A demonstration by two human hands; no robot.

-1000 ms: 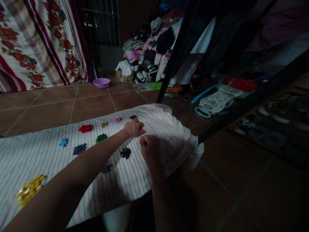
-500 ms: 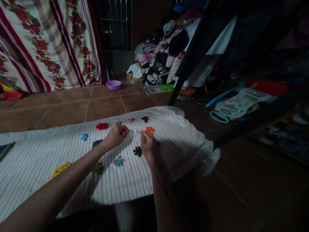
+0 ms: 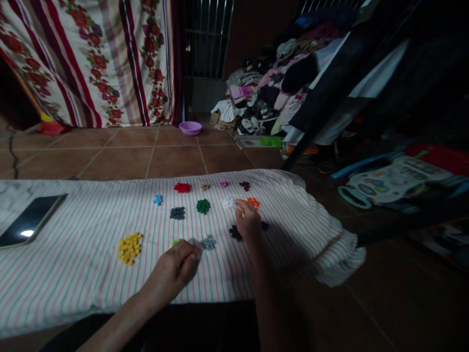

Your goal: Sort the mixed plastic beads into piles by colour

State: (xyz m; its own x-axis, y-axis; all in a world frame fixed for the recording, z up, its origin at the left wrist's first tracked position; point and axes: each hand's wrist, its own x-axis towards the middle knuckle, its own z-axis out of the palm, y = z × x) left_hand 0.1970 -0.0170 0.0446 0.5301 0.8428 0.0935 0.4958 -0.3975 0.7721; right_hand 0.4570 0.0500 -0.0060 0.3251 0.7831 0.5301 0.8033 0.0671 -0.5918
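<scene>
Small toy-brick-like pieces lie sorted by colour on a striped cloth. My right hand is pinched at the edge of the white pieces, beside the orange pieces; what its fingertips hold is too small to tell. Lower down, my left hand is closed next to the light grey pieces, partly covering the lime green pieces; its grip is hidden. Black pieces lie left of my right wrist. Dark green pieces and dark grey pieces sit between the hands and the yellow pieces.
Red pieces, tan, pink and brown pieces line the far edge, with blue pieces nearby. A phone lies at left. Beyond are a purple basin, a clothes pile and a dark slanted post.
My left hand has moved back towards me, from the white pieces to the light grey ones, uncovering the dark green pieces. My right hand stays by the white pieces. The view has turned left.
</scene>
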